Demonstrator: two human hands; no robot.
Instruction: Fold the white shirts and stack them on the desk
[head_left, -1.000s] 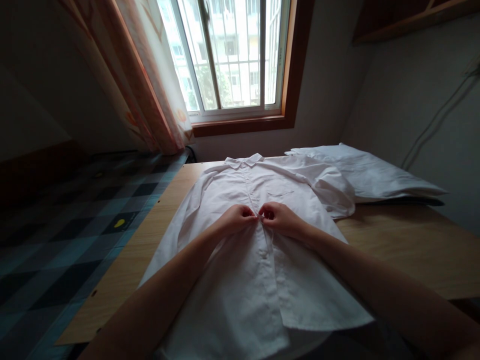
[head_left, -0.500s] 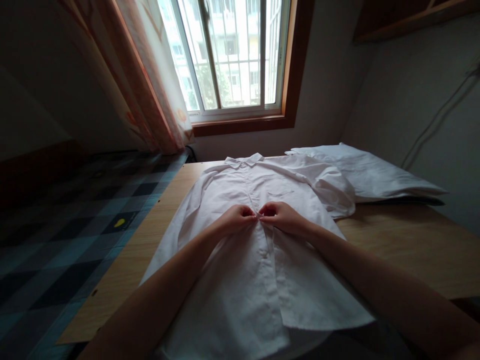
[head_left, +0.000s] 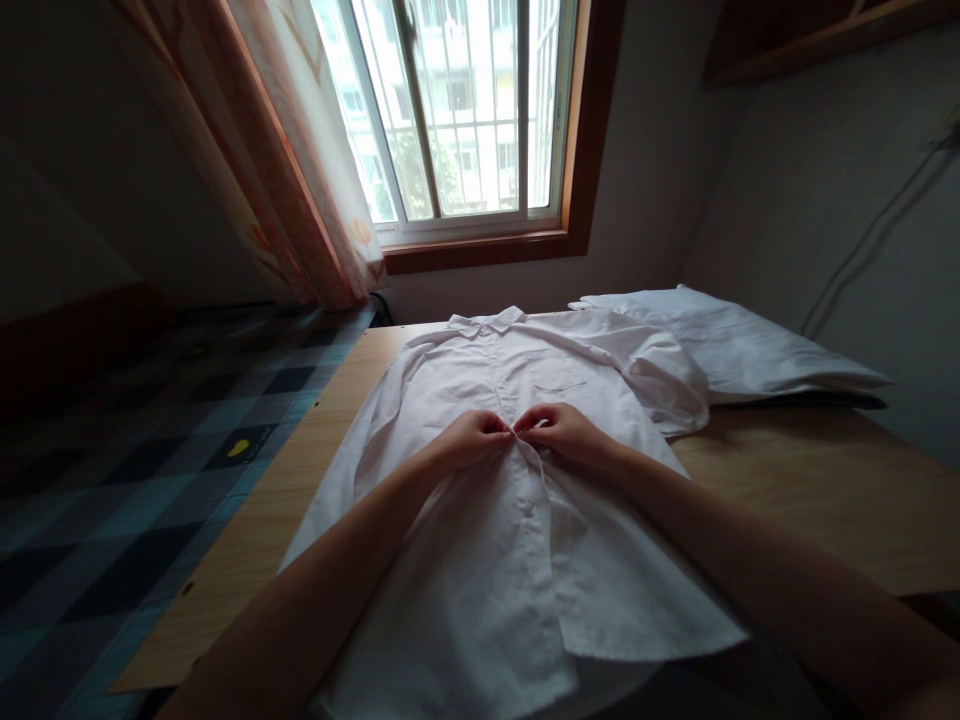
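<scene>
- White shirt (head_left: 457,580) lies front up on the wooden tabletop (head_left: 810,490), collar (head_left: 487,324) at the far end toward the window (head_left: 480,130), hem at the near edge; it lies spread out, not folded.
- Left hand (head_left: 474,438): thumb and fingers pinching the shirt's front edge at mid-length; right hand (head_left: 559,430): likewise pinching, fingertips just beside the left's; the scrap of cloth between them is mostly hidden; cannot tell whether a button sits there.
- Above the hands: front lies together up to the collar; upper button (head_left: 501,386) shows on the line, a smaller one farther up; judged fastened along this stretch, though the buttonholes are too small to confirm.
- Below the hands: right panel (head_left: 645,590) has its edge lifted in a curl near the fingertips; lower button (head_left: 528,510) lies exposed on the opposite panel, beside that edge; judged unfastened from here to the hem.
- Estimate: upper front closed, lower front open, the pinched spot being the boundary.
- Nearby: folded white cloth (head_left: 750,345) on the tabletop beyond the sleeve (head_left: 671,380); neither is touched by the hands.
</scene>
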